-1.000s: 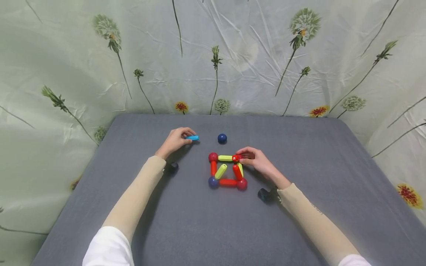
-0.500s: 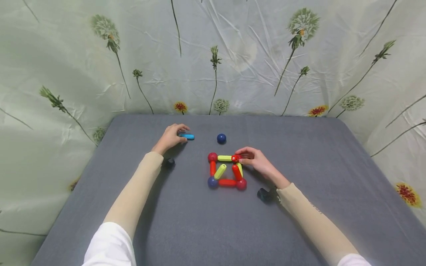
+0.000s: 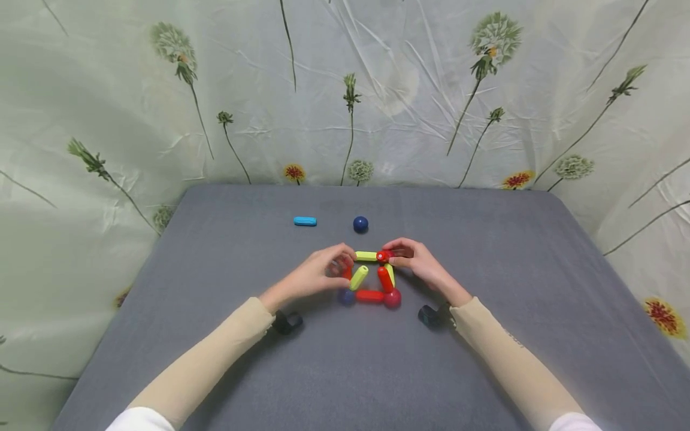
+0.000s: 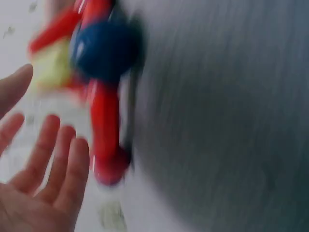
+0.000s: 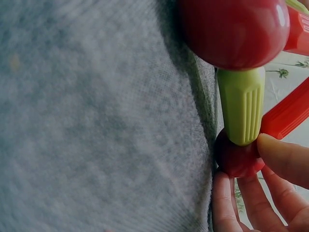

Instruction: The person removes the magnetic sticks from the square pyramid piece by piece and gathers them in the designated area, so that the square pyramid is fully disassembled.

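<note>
yellow-green rod (image 5: 241, 106) | red ball (image 5: 240, 163) | bright-blue rod (image 3: 305, 221) | grey cloth (image 3: 334, 371) | flower-patterned backdrop (image 3: 302, 120)

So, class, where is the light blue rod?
In the head view, the light blue rod lies toward the back, left of the loose dark blue ball.

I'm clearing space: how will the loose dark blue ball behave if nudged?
The loose dark blue ball would probably roll, being round. Its glossy highlight suggests a smooth, perhaps slippery surface. The grey cloth beneath looks textured, which might slow it.
</note>
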The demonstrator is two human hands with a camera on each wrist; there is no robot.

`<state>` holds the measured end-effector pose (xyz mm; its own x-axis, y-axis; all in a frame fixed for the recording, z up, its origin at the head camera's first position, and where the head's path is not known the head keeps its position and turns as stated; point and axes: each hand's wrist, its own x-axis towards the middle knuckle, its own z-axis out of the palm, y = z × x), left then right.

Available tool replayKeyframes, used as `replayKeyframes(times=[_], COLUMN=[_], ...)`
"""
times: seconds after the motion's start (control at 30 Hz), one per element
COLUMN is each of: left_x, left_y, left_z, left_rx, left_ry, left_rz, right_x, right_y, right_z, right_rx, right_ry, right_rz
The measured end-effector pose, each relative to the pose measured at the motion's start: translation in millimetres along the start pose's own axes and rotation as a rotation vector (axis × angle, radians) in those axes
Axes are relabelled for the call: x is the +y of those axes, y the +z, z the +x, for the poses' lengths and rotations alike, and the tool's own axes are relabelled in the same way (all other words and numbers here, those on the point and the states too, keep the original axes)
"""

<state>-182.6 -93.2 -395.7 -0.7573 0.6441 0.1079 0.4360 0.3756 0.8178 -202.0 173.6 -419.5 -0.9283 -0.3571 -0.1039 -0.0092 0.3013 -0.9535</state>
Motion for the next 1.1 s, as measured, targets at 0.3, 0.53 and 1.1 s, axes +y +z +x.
replayKeyframes(times=[0.3,0.53,1.1], left_x=[2.9,3.0,-22.2], left_y=[29.6,25.4,-24.9], left_z=[-2.0,-3.8,-4.0], left_rx=[0.056,0.074,0.235], left_ry=[0.054,-0.001,-0.020], left_rz=[0.211,0.110,0.165], right_x=[1.0,0.1,2.0], right_y=[0.9,1.1,-0.3], right_z=[0.5,0.0,1.1], right_rx=[0.004,0.009,0.007], right_ry=[-0.003,0.003,0.003], right_rz=[-0.005,-0.005,-0.008])
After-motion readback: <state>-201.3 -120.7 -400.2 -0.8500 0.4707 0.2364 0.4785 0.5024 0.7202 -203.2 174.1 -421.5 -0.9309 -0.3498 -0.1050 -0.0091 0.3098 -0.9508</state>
